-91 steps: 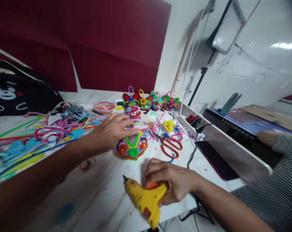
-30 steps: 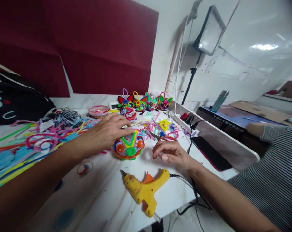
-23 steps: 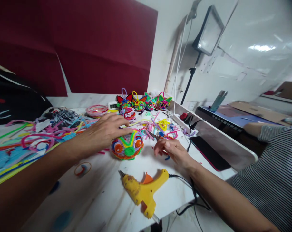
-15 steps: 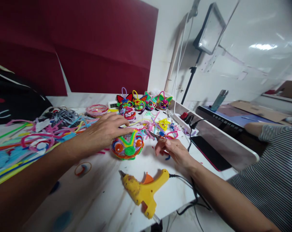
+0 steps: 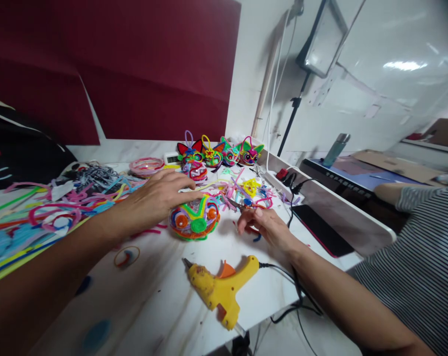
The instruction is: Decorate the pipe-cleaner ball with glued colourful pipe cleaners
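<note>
A round mask-like craft point(image 5: 199, 225) of colourful pipe cleaners, with orange eyes and a green nose, rests on the white table. My left hand point(image 5: 164, 192) is at its upper left, fingers apart, the fingertips by its top edge; whether they touch it is unclear. To its right, my right hand point(image 5: 263, 223) hovers over the table with curled fingers, beside scissors point(image 5: 236, 203) whose blades point up-left. The scissors' handles are partly hidden by that hand, and what its fingers hold cannot be made out. In front lies a yellow glue gun point(image 5: 224, 291), nozzle to the left.
Loose pipe cleaners point(image 5: 27, 232) cover the left side. Several finished cat-like masks point(image 5: 211, 154) stand at the back. A black phone point(image 5: 322, 231) lies at the right by a raised ledge. Cables point(image 5: 300, 291) hang over the front edge. A person in a striped shirt point(image 5: 417, 257) is at the right.
Both hands stay nearly where they were. The view has shifted slightly, with the table's objects a little higher in the picture.
</note>
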Tool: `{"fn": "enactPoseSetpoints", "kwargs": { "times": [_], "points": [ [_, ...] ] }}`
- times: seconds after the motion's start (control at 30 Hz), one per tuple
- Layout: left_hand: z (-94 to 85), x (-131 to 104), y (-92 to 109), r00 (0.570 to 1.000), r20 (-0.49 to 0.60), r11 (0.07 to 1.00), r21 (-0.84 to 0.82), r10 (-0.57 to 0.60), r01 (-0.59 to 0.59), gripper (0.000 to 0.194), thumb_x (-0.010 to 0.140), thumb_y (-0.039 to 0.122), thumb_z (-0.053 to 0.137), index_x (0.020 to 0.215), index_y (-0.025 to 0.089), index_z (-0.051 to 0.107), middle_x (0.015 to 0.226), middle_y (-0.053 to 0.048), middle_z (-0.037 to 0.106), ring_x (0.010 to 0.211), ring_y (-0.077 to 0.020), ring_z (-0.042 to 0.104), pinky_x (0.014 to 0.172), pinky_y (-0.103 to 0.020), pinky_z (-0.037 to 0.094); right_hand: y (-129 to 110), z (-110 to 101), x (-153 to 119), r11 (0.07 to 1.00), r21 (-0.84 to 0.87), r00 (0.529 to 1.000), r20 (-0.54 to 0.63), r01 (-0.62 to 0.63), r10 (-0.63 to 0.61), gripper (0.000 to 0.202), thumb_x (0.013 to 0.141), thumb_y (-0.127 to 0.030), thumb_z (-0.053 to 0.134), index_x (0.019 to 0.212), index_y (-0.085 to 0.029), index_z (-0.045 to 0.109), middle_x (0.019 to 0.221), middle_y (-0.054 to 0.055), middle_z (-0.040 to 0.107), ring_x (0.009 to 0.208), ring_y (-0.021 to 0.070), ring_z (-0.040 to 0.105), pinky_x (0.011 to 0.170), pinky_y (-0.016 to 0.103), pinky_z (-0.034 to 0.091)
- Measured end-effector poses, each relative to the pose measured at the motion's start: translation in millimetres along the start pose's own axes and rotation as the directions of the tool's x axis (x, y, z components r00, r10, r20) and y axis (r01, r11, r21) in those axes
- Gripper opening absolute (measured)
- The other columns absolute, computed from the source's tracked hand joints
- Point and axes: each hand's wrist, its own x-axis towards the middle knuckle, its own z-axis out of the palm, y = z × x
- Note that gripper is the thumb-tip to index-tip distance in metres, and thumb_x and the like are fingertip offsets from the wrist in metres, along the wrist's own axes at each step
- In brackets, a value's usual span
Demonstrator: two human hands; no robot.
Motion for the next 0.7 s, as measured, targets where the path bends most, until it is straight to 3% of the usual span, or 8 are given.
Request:
{"fn": "enactPoseSetpoints", "kwargs": {
  "times": [0.23,0.43,0.7],
  "points": [
    [2.2,-0.7,-0.6,0.999,-0.032,0.999,-0.040,-0.003,0.002,0.058,0.091,0.004,0.045,0.137,0.034,0.063,0.125,-0.008,0.068,0.116,-0.0284,0.059,0.111,-0.050,0.039,0.7,-2.0,2.9,1.000,-0.010,1.000,-0.013,-0.001,0.001,0.063,0.095,-0.070,0.054,0.076,-0.015,0.079,0.074,0.009,0.072,0.061,0.0153,0.056,0.055,0.029,0.041],
    [3.6,-1.7,-4.3,1.000,0.012,1.000,-0.027,0.004,-0.004,0.051,0.099,0.014,0.042,0.142,0.037,0.058,0.126,-0.009,0.067,0.117,-0.0293,0.058,0.106,-0.049,0.043,0.3,-1.7,4.2,0.999,-0.013,0.999,-0.031,-0.040,0.039,0.066,0.091,-0.075,0.056,0.075,-0.015,0.078,0.072,0.009,0.073,0.065,0.0170,0.061,0.056,0.028,0.042],
    [5.8,-1.1,-5.2,1.000,0.009,1.000,-0.027,0.006,-0.006,0.055,0.094,0.009,0.046,0.140,0.036,0.060,0.125,-0.008,0.068,0.117,-0.0303,0.059,0.108,-0.050,0.042,1.9,-3.5,7.0,1.000,-0.011,1.000,-0.015,-0.023,0.023,0.067,0.091,-0.075,0.055,0.072,-0.014,0.077,0.073,0.009,0.072,0.059,0.0141,0.056,0.054,0.028,0.040]
  ]
}}
